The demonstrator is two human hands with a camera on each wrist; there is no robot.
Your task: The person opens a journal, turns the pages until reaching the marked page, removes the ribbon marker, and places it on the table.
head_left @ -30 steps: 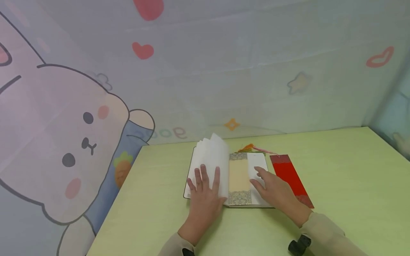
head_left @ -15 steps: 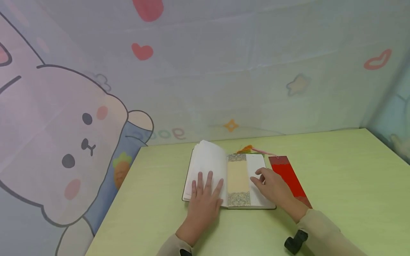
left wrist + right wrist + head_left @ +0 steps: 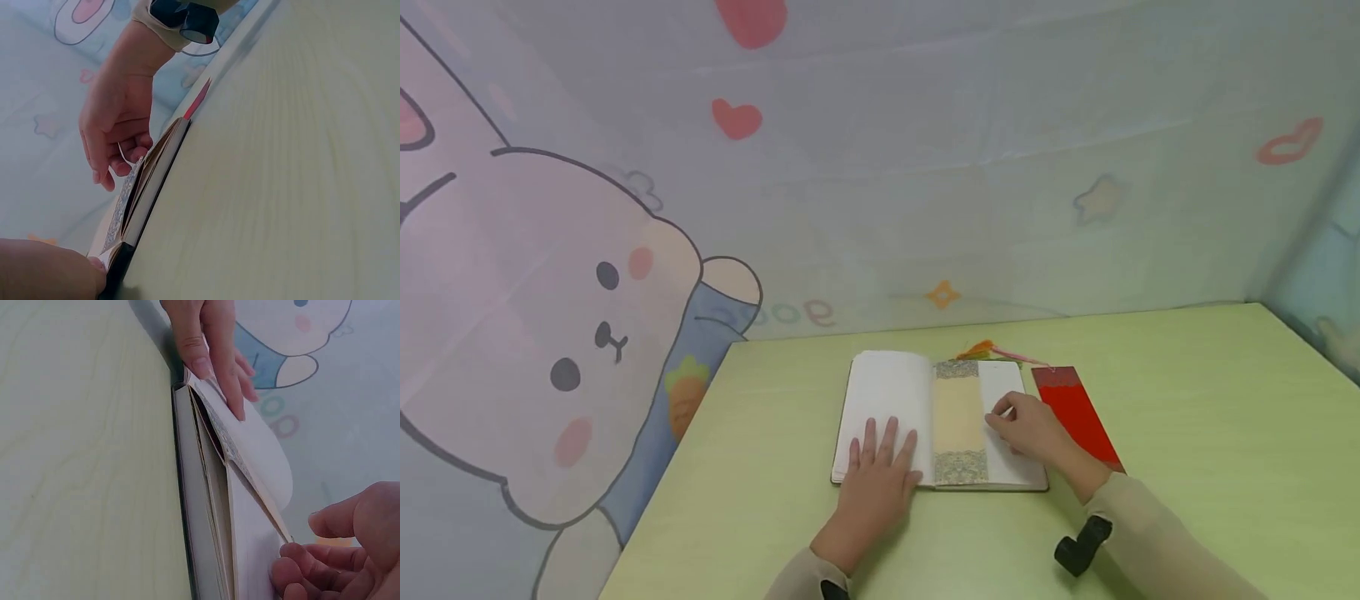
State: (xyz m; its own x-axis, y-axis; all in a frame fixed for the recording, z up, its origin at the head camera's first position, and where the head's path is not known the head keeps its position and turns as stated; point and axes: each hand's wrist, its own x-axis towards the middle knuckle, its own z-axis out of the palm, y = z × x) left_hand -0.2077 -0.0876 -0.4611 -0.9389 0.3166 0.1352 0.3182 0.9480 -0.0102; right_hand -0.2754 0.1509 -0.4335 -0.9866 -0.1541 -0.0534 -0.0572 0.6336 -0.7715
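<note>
An open notebook [image 3: 887, 383] with blank white pages lies on the table. Along its right page, beside the fold, is a cream bookmark [image 3: 958, 417] with patterned ends. My left hand [image 3: 876, 487] rests with spread fingers on the lower left page. At the bookmark's right edge is my right hand [image 3: 1030, 429], thumb and index finger close together in the head view. In the right wrist view the bookmark's edge [image 3: 269, 512] stands up off the page, a bent fingertip [image 3: 290, 550] right at it and the thumb [image 3: 325, 522] apart.
A red bookmark [image 3: 1078, 417] lies slanted on the table right of the notebook, partly behind the right wrist. Its pink cord leads to an orange tassel [image 3: 977, 349] above the notebook. A printed cloth [image 3: 880, 183] hangs behind the table.
The raised left pages have sunk flat, and my left hand has slid down towards the page's lower edge. My right thumb and index finger have drawn closer together at the bookmark's edge.
</note>
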